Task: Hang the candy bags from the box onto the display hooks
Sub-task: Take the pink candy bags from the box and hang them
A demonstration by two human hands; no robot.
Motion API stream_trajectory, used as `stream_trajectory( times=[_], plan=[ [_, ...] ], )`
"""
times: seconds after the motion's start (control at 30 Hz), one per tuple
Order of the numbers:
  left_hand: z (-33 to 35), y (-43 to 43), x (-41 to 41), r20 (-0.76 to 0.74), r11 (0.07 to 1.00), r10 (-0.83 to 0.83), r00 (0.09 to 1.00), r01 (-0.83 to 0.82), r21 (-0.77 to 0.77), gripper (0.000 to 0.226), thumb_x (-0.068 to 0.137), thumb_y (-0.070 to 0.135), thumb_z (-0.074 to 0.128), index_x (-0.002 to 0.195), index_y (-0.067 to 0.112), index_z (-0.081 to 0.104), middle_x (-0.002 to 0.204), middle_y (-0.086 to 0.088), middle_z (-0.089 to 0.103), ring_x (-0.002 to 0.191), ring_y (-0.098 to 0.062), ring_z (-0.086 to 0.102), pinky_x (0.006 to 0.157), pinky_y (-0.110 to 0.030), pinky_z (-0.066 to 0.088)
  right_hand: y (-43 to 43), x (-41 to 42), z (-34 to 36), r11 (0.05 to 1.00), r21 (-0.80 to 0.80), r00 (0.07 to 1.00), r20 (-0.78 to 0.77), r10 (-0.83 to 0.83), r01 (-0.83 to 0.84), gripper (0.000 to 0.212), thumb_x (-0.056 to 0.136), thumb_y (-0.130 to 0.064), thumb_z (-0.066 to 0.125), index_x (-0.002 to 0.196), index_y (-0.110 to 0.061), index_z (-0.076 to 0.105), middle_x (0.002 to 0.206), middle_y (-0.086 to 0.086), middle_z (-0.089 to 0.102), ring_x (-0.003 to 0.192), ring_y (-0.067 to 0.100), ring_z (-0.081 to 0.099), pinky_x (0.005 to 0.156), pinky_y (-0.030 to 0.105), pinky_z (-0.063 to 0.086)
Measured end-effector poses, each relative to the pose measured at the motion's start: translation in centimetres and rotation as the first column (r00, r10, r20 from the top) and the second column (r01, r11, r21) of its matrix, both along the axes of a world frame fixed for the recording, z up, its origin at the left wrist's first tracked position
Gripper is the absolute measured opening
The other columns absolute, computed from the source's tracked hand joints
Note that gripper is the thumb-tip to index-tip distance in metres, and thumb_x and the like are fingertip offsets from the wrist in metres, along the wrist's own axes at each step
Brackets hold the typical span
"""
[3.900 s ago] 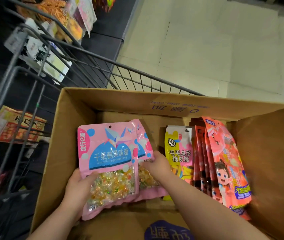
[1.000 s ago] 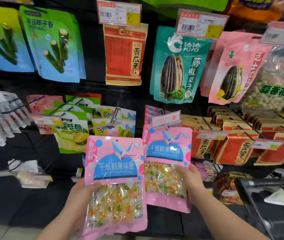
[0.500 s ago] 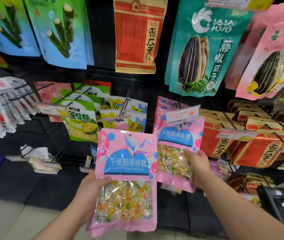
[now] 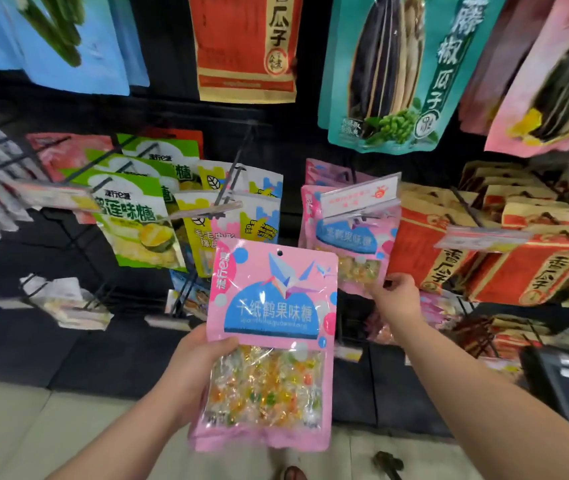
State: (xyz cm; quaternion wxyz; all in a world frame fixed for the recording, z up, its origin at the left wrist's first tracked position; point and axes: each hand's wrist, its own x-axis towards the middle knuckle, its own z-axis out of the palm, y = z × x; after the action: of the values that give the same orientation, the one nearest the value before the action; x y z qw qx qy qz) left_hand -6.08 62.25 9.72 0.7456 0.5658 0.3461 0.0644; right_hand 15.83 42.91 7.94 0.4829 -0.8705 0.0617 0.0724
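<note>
My left hand (image 4: 194,368) grips a pink candy bag (image 4: 272,327) with a blue label and a clear window of coloured sweets, held upright in front of the rack. My right hand (image 4: 397,297) holds the lower edge of a second pink candy bag (image 4: 355,237), which is up against the display hook (image 4: 359,216) behind a white price tag (image 4: 359,195). More pink bags of the same kind hang behind it. Whether the bag's hole is on the hook is hidden by the tag. The box is out of view.
Green durian candy bags (image 4: 130,216) and yellow gummy bags (image 4: 206,220) hang to the left. Red sunflower seed packs (image 4: 504,261) hang to the right. Large seed bags (image 4: 393,71) hang above. A cart's dark edge (image 4: 553,375) sits at the lower right.
Both bags came out of the box and up to the rack. Over the last second my right hand pushed its bag up and back behind the price tag; the left bag stayed in front.
</note>
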Motion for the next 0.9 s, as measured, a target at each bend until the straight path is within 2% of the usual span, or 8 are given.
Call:
stream_trajectory(
  times=[0.07,0.13,0.2,0.3,0.37,0.43,0.77,0.9],
  plan=[
    [0.1,-0.8,0.8,0.013,1.000,-0.027,1.000,0.027,-0.010,0.027,0.086,-0.011,0.052,0.104,0.002,0.067,0.089,-0.010,0.077,0.074,-0.017,0.074,0.059,-0.022,0.055,-1.0,-1.9,0.3,0.985,0.158,0.994,-0.073,0.082,-0.070,0.030,0.088,-0.036,0.063,0.104,-0.011,0.057,0.109,0.014,0.065,0.096,0.030,0.062,0.077,0.041,0.051],
    [0.1,-1.7,1.8,0.015,0.997,-0.067,0.998,0.067,-0.043,0.025,0.087,-0.008,0.054,0.107,0.002,0.066,0.093,-0.014,0.076,0.079,-0.023,0.074,0.066,-0.031,0.055,-1.9,-4.6,1.0,0.894,0.409,0.918,-0.254,0.304,-0.183,0.033,0.095,-0.045,0.048,0.104,-0.016,0.063,0.106,0.008,0.071,0.094,0.024,0.066,0.076,0.035,0.051],
    [0.2,-2.6,2.9,0.014,0.993,-0.101,0.995,0.101,-0.065,0.025,0.087,-0.005,0.056,0.109,0.002,0.065,0.092,-0.014,0.076,0.079,-0.026,0.073,0.069,-0.035,0.054,-2.8,-7.0,1.6,0.820,0.512,0.846,-0.293,0.446,-0.255,0.033,0.095,-0.044,0.049,0.108,-0.018,0.065,0.105,0.004,0.074,0.092,0.019,0.070,0.076,0.031,0.054],
    [0.7,-4.0,4.7,0.022,0.988,-0.133,0.991,0.134,-0.082,0.024,0.087,-0.005,0.058,0.108,0.006,0.064,0.095,-0.014,0.075,0.083,-0.026,0.072,0.071,-0.036,0.055,-3.5,-8.1,1.8,0.846,0.466,0.921,-0.144,0.361,-0.259,0.016,0.091,-0.023,0.062,0.106,-0.017,0.061,0.103,0.007,0.073,0.087,0.019,0.072,0.073,0.032,0.057],
    [1.1,-4.6,5.7,0.020,0.983,-0.160,0.987,0.161,-0.086,0.021,0.090,-0.002,0.058,0.106,0.010,0.064,0.098,-0.013,0.074,0.088,-0.027,0.071,0.078,-0.040,0.056,-3.7,-7.6,2.1,0.866,0.452,0.954,-0.091,0.285,-0.215,0.018,0.089,-0.019,0.064,0.106,-0.017,0.061,0.104,0.007,0.073,0.091,0.022,0.071,0.081,0.040,0.057],
    [1.4,-4.9,6.7,0.015,0.979,-0.189,0.982,0.190,-0.071,0.022,0.091,0.002,0.059,0.110,0.011,0.063,0.104,-0.014,0.073,0.095,-0.030,0.070,0.084,-0.044,0.055,-3.8,-7.0,2.6,0.859,0.474,0.964,-0.071,0.257,-0.194,0.022,0.088,-0.017,0.064,0.109,-0.013,0.060,0.100,0.005,0.074,0.087,0.020,0.072,0.076,0.037,0.057],
    [1.8,-4.7,9.2,-0.004,0.980,-0.184,0.983,0.183,-0.081,0.022,0.092,0.006,0.060,0.113,0.011,0.059,0.105,-0.013,0.071,0.094,-0.028,0.069,0.074,-0.038,0.055,-3.3,-5.1,2.9,0.875,0.471,0.980,-0.093,0.178,-0.114,0.023,0.089,-0.022,0.065,0.110,-0.014,0.058,0.103,0.006,0.072,0.090,0.022,0.071,0.080,0.042,0.058],
    [1.9,-4.6,9.5,0.010,0.977,-0.194,0.981,0.194,-0.094,0.013,0.093,0.007,0.059,0.103,0.015,0.060,0.098,-0.009,0.071,0.088,-0.023,0.070,0.069,-0.035,0.054,-3.1,-4.9,3.0,0.864,0.492,0.983,-0.076,0.169,-0.110,0.014,0.089,-0.019,0.064,0.102,-0.018,0.060,0.103,0.006,0.072,0.090,0.022,0.071,0.079,0.040,0.058]
  ],
)
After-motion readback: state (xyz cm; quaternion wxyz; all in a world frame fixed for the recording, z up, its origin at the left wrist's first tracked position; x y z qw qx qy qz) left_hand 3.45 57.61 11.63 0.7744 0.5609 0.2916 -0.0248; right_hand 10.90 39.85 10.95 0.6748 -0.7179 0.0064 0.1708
